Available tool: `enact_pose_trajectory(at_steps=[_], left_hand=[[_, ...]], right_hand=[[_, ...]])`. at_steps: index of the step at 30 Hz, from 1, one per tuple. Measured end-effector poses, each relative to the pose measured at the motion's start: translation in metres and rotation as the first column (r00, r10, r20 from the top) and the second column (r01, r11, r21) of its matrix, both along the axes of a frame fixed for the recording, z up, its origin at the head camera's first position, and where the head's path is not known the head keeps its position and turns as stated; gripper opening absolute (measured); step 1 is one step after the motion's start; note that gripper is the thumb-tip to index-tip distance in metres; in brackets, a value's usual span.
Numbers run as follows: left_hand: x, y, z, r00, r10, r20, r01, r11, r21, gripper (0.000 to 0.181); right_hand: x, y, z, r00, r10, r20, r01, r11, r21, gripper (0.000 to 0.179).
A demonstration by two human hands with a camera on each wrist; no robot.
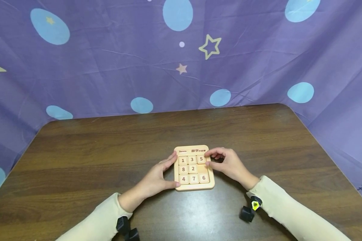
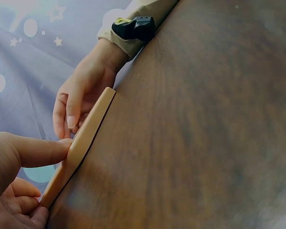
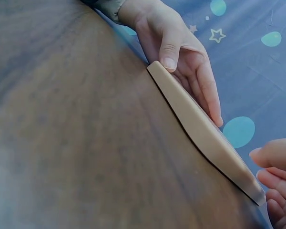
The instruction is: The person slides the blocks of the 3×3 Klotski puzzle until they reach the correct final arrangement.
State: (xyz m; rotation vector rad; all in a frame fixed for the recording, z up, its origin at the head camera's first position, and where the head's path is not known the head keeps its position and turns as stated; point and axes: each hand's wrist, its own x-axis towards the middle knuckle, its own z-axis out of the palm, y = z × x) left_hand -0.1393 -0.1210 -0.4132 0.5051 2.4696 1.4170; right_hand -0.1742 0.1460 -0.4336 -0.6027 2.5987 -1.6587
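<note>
A pale wooden number slide puzzle [image 1: 211, 184] lies flat on the table. Its top row reads 1, 3, 5; the middle row 8, 2 and a bare slot at the right; the bottom row 4, 7, 6. My left hand [image 1: 154, 180] holds the board's left side, thumb at the lower corner and fingers along the upper edge. At the right edge is my right hand [image 1: 229, 163], its fingers loosely bent, index tip by the 5 tile [image 1: 201, 159] and thumb tip by the bare slot. In the right wrist view the board [image 3: 195, 124] shows edge-on, its tiles hidden.
The brown wooden table [image 1: 108, 144] extends around the board on all sides. A purple cloth [image 1: 114, 67] with blue ovals and stars hangs behind its far edge. Small black devices [image 1: 246, 214] are strapped at both wrists.
</note>
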Motion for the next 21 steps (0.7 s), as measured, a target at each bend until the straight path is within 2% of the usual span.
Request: enact_pose_trajectory(at_steps=[10,21], left_hand=[[-0.0004,-0.0005,-0.0011,1.0,-0.004,-0.004,0.004,1.0,0.0,0.087],[-0.0004,-0.0011,-0.0012,1.0,-0.008,-0.008,0.008,1.0,-0.003,0.087]], right_hand=[[0.0001,-0.0037,0.0017,0.999,-0.035,-0.025,0.035,0.999,0.024,0.026],[0.0,-0.0039,-0.0001,0.998,-0.039,-0.049,0.042,0.998,0.055,0.026]])
